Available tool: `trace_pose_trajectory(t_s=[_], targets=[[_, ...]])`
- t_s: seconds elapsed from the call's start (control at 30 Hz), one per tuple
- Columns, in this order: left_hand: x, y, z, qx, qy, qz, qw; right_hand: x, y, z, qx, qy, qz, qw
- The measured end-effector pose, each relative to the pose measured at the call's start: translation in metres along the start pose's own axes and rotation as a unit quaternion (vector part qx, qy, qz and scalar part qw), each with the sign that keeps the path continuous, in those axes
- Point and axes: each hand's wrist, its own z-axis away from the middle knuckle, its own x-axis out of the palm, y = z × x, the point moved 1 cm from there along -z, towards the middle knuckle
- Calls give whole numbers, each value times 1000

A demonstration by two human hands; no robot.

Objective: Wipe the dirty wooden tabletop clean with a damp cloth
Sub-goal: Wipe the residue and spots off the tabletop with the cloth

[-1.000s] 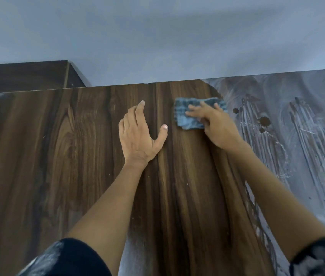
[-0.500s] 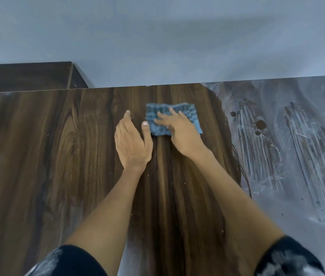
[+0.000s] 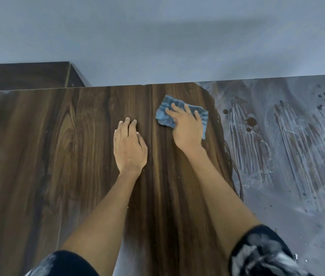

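Tabletop (image 3: 68,156) mid-wipe: right hand (image 3: 187,132) fingers spread, pressing cloth (image 3: 164,118) near far edge; left hand (image 3: 129,146) flat, released. Next: grime (image 3: 277,146) toward right edge.

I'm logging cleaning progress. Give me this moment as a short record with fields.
surface: wooden tabletop
cloth: blue, lying on the tabletop
right hand: flat on the cloth, pressing it down
left hand: flat on bare wood, left of the cloth
cleaned part: left and middle
dirty part: right side, grey film with brown spots
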Motion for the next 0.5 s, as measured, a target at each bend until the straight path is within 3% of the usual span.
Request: trace_pose_trajectory(t_s=[0.13, 0.37, 0.5], targets=[[-4, -4, 11, 11, -9, 12, 1000, 14, -18, 16, -70, -26, -11, 997], [-13, -13, 40, 42, -5, 59, 997, -9, 27, 160, -213, -156, -3, 965], [-19, -17, 64, 45, -16, 56, 997, -38, 64, 164, -128, -114, 6, 985]])
